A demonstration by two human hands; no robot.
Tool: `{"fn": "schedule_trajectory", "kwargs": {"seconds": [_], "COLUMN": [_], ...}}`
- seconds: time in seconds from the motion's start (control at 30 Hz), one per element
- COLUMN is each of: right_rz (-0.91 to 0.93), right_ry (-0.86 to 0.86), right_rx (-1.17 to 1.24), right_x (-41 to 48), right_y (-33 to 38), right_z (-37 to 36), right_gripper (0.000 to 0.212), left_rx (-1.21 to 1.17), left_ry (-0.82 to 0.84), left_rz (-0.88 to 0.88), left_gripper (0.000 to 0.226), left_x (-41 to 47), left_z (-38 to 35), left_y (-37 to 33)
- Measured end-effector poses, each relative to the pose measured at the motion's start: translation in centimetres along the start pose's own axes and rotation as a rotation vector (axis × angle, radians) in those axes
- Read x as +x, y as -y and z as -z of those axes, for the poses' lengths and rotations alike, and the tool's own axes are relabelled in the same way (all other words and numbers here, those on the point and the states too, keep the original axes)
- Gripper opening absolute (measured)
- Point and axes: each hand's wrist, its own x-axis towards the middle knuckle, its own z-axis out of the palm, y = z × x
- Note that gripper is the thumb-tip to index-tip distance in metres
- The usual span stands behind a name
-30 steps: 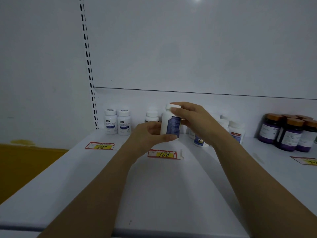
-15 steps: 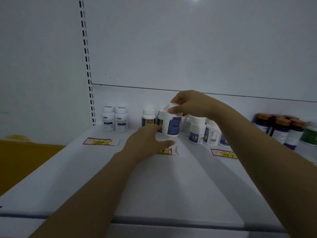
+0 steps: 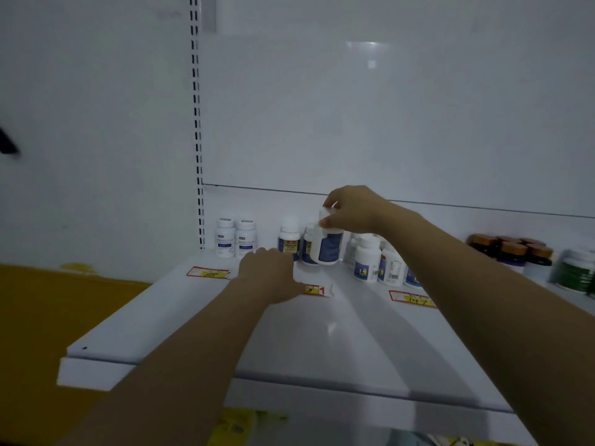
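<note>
A white bottle (image 3: 325, 247) with a dark blue label stands near the back of the white shelf (image 3: 289, 342). My right hand (image 3: 352, 209) grips it from above by its white cap. My left hand (image 3: 269, 273) rests low over the shelf just left of the bottle, fingers loosely extended and holding nothing. It partly covers a red and yellow price tag (image 3: 318, 289).
Two white bottles (image 3: 235, 238) stand at the back left, two more (image 3: 294, 241) behind the held one, several white ones (image 3: 376, 262) to its right. Brown-capped dark jars (image 3: 512, 249) and a green jar (image 3: 574, 272) stand far right. Price tags (image 3: 207, 272) lie on the shelf.
The bottle went from held up in both hands to standing at the back of the shelf. My left hand let go and dropped to the shelf; my right still holds the cap.
</note>
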Motion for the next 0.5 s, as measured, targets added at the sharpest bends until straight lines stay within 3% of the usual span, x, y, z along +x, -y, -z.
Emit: {"fn": "schedule_trajectory", "kwargs": {"seconds": [0.23, 0.5], "right_rz": [0.156, 0.428], "right_ry": [0.007, 0.065], "right_rx": [0.018, 0.184], "right_x": [1.4, 3.0], "right_y": [6.7, 22.2], "right_z": [0.8, -2.7], "right_gripper": [0.044, 0.047], "left_rx": [0.016, 0.095], "left_ry": [0.014, 0.056], "left_rz": [0.133, 0.415], "left_gripper": [0.056, 0.048], "left_x": [-4.2, -12.9], "left_z": [2.2, 4.8], "left_y": [5.0, 18.0]}}
